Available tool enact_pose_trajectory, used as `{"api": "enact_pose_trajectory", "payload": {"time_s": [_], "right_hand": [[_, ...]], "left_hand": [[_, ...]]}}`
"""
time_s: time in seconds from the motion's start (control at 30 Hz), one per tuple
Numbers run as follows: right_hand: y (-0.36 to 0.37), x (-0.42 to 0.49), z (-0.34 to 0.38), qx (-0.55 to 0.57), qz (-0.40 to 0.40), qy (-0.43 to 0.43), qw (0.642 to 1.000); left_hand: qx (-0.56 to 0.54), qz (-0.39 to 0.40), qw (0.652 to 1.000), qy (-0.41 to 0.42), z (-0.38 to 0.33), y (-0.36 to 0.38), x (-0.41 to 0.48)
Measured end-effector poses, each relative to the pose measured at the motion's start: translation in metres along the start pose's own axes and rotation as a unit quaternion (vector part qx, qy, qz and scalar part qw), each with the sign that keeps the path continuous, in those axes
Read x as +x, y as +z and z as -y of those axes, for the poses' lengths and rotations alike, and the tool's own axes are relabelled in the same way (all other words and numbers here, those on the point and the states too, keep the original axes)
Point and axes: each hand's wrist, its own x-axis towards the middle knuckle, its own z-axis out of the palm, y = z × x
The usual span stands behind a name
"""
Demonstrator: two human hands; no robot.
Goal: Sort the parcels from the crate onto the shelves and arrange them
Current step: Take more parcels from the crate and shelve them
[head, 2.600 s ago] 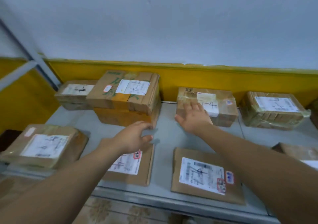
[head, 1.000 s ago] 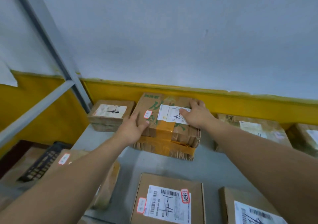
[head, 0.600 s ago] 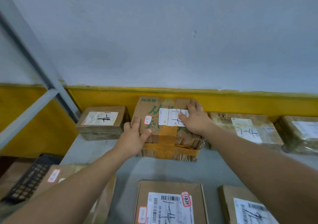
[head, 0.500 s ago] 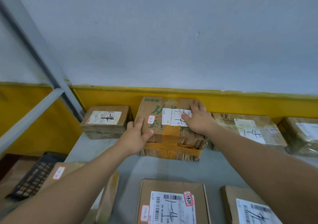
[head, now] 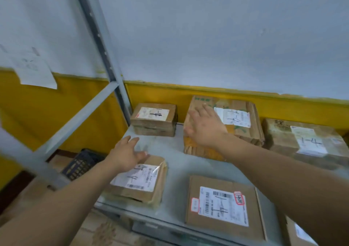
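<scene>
Several taped cardboard parcels lie on a grey metal shelf (head: 175, 162). My right hand (head: 204, 126) is spread flat over the left part of the big taped parcel (head: 243, 130) at the back, holding nothing. My left hand (head: 126, 154) hovers with straight fingers above the far end of a wrapped parcel (head: 139, 181) at the shelf's front left corner; whether it touches is unclear. A small box (head: 154, 119) sits at the back left. A flat carton (head: 222, 206) with a barcode label lies at the front.
A grey shelf upright (head: 98, 37) and a diagonal brace (head: 75, 121) stand at the left. A black plastic crate (head: 81, 164) sits on the floor beyond the shelf's left edge. Another wrapped parcel (head: 304, 141) lies at the back right. A paper sheet (head: 34, 71) hangs on the wall.
Both hands have let go of the big taped parcel. My left hand moved down to the front-left parcel and my right hand slid to the big parcel's left part. The view swung left.
</scene>
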Motion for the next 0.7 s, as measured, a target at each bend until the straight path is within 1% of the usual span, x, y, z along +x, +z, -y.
{"api": "enact_pose_trajectory", "payload": {"time_s": [0.03, 0.13, 0.23, 0.33, 0.4, 0.5, 0.7], "right_hand": [[0.005, -0.006, 0.019, 0.0, 0.006, -0.013, 1.0], [0.029, -0.02, 0.072, 0.039, 0.052, -0.025, 0.998], [0.062, -0.025, 0.11, 0.107, 0.12, 0.029, 0.987], [0.089, -0.03, 0.136, 0.153, 0.158, 0.087, 0.972], [0.1, -0.036, 0.146, 0.165, 0.164, 0.112, 0.966], [0.106, -0.047, 0.15, 0.162, 0.149, 0.143, 0.965], [0.105, -0.056, 0.15, 0.16, 0.133, 0.181, 0.961]], "left_hand": [[-0.001, 0.001, 1.0, -0.008, 0.017, 0.0, -0.006], [0.01, 0.01, 1.0, 0.013, 0.059, 0.007, -0.025], [-0.018, 0.026, 0.999, 0.0, 0.085, 0.016, -0.042], [-0.059, 0.019, 0.998, 0.002, 0.097, 0.025, -0.052], [-0.075, 0.014, 0.997, 0.006, 0.1, 0.027, -0.056], [-0.068, 0.031, 0.997, 0.017, 0.099, 0.028, -0.059], [-0.078, 0.053, 0.995, 0.041, 0.093, 0.028, -0.057]]}}
